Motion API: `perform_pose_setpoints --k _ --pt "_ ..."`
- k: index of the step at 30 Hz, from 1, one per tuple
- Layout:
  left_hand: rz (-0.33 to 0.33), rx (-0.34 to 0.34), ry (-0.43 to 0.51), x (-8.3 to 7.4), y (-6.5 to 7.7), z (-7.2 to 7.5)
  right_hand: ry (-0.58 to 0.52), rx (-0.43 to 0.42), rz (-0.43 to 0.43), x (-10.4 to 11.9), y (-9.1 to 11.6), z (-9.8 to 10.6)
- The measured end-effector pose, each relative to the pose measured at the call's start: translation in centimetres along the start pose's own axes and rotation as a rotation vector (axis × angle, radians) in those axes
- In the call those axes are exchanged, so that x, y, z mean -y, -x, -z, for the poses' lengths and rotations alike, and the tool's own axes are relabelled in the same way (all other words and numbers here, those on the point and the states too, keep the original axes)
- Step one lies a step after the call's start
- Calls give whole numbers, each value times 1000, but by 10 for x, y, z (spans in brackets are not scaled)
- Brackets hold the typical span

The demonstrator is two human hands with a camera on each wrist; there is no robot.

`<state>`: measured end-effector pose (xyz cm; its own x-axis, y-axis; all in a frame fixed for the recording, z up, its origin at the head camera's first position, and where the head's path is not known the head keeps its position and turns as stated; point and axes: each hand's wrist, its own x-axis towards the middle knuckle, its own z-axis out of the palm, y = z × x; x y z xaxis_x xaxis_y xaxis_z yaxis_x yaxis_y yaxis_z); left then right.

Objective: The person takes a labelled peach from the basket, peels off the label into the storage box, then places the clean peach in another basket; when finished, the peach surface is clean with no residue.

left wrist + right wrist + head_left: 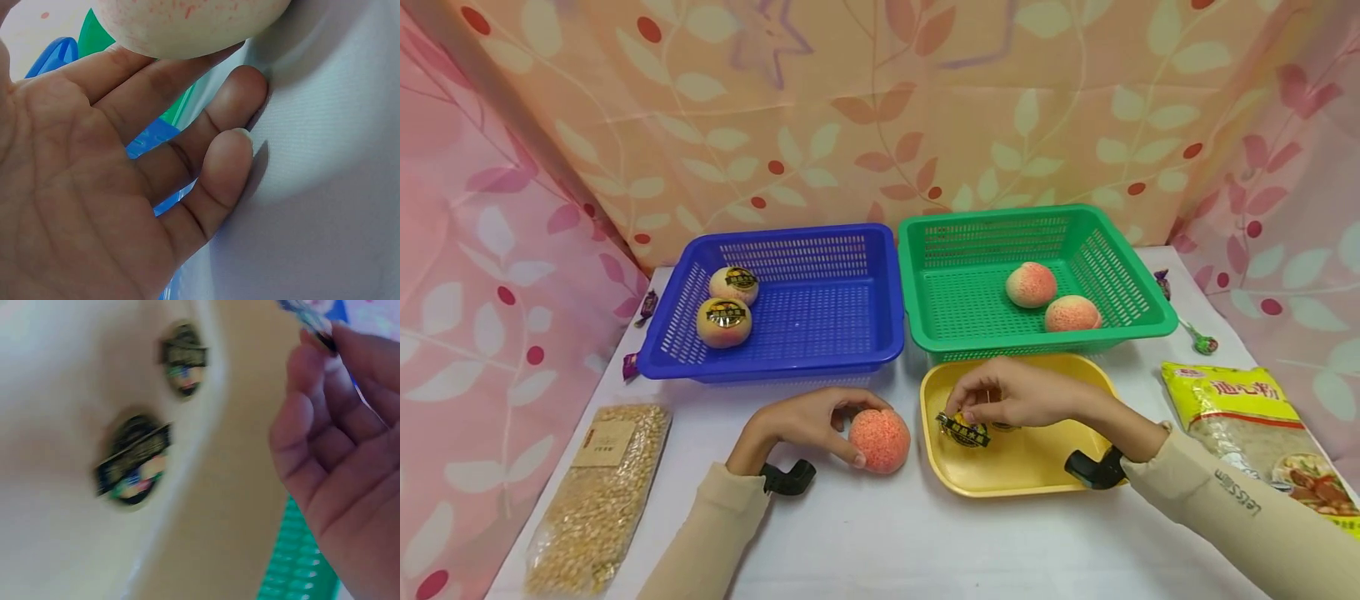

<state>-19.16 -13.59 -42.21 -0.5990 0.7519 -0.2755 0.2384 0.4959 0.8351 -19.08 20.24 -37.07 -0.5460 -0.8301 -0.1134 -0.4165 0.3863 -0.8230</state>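
Note:
My left hand holds a pinkish-red peach low over the white table, thumb on the near side and fingers behind. The left wrist view shows the peach's pale underside against the upper fingers, with the two lower fingers bent loosely beside the cloth. Over the yellow tray, my right hand pinches a shiny dark sticker between thumb and fingertips. Two black-and-gold oval stickers lie in the tray in the right wrist view.
Behind stand a blue basket with two stickered peaches and a green basket with two plain peaches. A bag of grains lies left, a yellow pasta bag right. Wrapped candies and a lollipop flank the baskets.

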Motion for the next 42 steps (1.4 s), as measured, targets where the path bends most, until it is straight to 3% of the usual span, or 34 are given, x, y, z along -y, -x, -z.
perform_pose_setpoints --k 7,11,20,32,38,42 --pt "5 -1 10 0 1 0 -98 234 -105 -16 5 -6" --pt "8 -3 5 0 1 0 -80 284 -154 -17 7 -4" --pt "6 -2 1 1 1 0 13 266 -127 -13 18 3" --pt "-21 7 16 0 -1 0 -11 257 -83 -20 27 5" --pt "-109 42 21 -9 5 6 -22 242 -64 -17 33 11" --pt "-207 57 -5 -28 12 13 11 161 -22 -12 46 24"
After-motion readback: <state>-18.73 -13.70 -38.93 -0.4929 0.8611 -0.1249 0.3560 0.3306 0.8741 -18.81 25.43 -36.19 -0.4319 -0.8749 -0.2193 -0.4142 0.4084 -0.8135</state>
